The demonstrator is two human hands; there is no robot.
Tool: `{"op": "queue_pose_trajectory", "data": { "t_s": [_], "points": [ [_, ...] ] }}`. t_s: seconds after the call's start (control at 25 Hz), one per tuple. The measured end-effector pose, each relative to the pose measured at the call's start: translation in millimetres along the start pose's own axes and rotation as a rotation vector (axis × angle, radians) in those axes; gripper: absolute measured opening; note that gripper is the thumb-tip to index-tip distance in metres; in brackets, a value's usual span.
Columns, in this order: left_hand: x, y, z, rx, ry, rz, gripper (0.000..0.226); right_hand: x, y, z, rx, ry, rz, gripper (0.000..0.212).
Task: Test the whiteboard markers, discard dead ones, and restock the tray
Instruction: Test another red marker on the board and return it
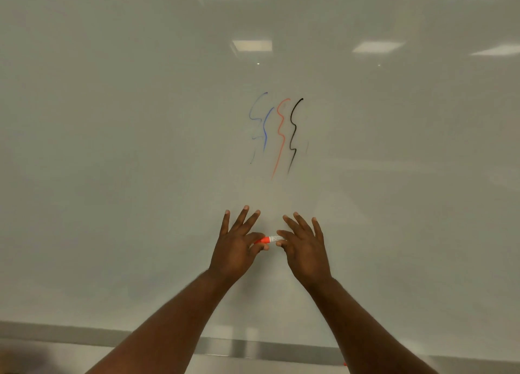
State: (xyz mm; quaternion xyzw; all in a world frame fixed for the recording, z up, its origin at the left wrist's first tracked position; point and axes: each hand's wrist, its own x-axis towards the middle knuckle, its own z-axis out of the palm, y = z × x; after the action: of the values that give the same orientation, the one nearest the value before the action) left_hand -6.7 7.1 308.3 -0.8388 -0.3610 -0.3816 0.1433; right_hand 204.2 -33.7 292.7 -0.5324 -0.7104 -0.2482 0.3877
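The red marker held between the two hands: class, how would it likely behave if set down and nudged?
The red marker looks round-barrelled, so it would probably roll. It seems stiff, spanning left hand and right hand without sagging. A fingertip pinch holds it, so it is likely light.

Non-task stuff only: ceiling light reflections (pixel 252 46) show as pale rectangles across the top and upper right of the glossy surface, with two tiny bright glints just below them. A grey metal frame strip (pixel 242 347) runs along the bottom edge, slanting slightly down to the right. Under it, a paler wall band (pixel 56 354). Dark blurred patch (pixel 19 364) in the bottom-left corner, can't tell what it is.
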Motion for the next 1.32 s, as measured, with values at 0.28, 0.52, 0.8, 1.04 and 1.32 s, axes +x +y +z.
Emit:
{"op": "queue_pose_trajectory", "data": {
  "t_s": [0.28,0.52,0.8,1.04,1.32],
  "points": [
    [-52.0,6.7,15.3,0.053,-0.094,-0.077,0.031,-49.7,-13.1,20.9,0.028,-0.091,0.010,0.050],
    [-109.5,15.9,30.2,0.063,-0.155,-0.130,0.026,-100.5,-26.6,34.1,0.066,-0.168,0.014,0.045],
    [-186.6,30.2,42.8,0.074,-0.231,-0.221,0.025,-168.4,-48.7,54.1,0.143,-0.279,0.025,0.041],
    [-253.8,41.8,37.9,0.096,-0.299,-0.327,0.021,-219.6,-82.1,61.8,0.185,-0.423,0.011,0.030],
    [-327.5,46.2,24.4,0.106,-0.418,-0.451,0.026,-259.2,-125.0,68.4,0.316,-0.573,0.040,0.065]
  ]
}}
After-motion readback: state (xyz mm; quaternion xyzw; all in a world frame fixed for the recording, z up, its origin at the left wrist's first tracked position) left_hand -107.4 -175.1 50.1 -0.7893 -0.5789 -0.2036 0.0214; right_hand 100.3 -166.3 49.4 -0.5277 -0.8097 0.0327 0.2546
